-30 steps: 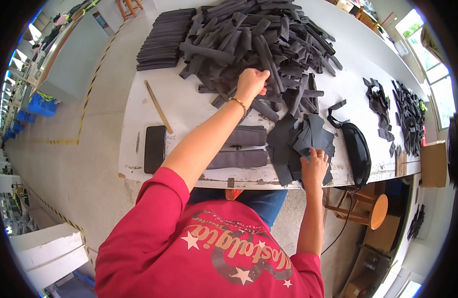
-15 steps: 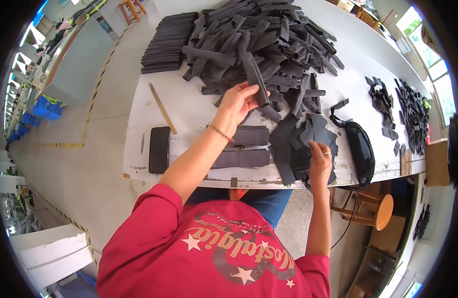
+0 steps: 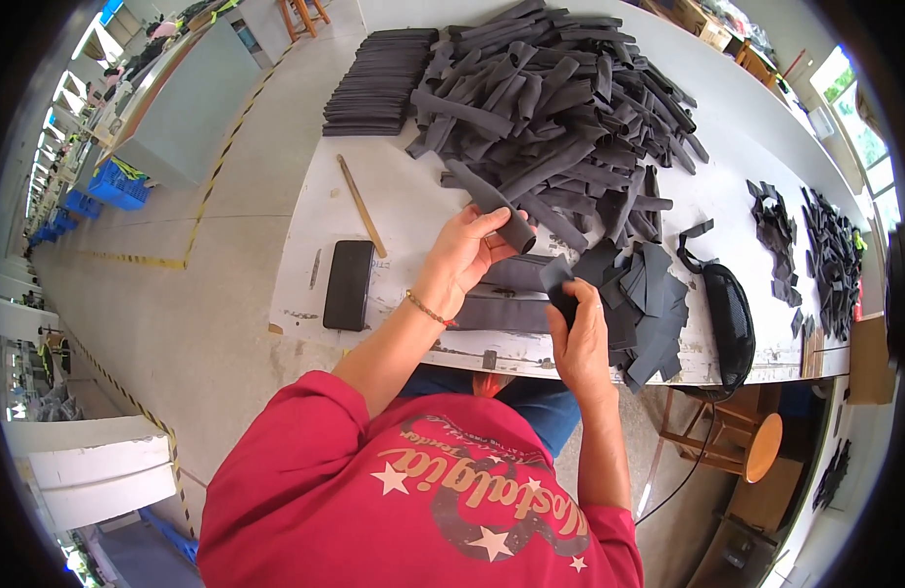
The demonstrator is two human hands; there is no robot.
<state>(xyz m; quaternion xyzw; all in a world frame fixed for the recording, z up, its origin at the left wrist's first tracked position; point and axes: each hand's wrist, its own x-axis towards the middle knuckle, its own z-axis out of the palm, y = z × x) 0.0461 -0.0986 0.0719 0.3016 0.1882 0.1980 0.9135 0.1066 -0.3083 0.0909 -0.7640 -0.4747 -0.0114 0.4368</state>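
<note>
Pinched between thumb and fingers, a dark grey fabric tube (image 3: 494,208) is in my left hand (image 3: 464,247), its near end pointing toward me. My right hand (image 3: 582,338) grips a small dark rectangular piece (image 3: 558,281), held apart from the tube and just to its right. Beside that hand lies a spread pile of flat dark pieces (image 3: 651,304) at the table's near edge. Two flat dark fabric strips (image 3: 502,314) lie under and between my hands. Beyond them rises a big heap of dark fabric tubes (image 3: 570,108).
A neat stack of flat dark strips (image 3: 379,83) stands at the far left of the white table (image 3: 305,216). Nearer are a wooden stick (image 3: 360,206) and a black phone-like slab (image 3: 349,284). A black mesh pouch (image 3: 727,323) and more dark scraps (image 3: 833,255) lie right.
My right hand has lifted a small dark piece from the flat pile and moved left toward the tube. My left hand has drawn the tube nearer, off the heap.
</note>
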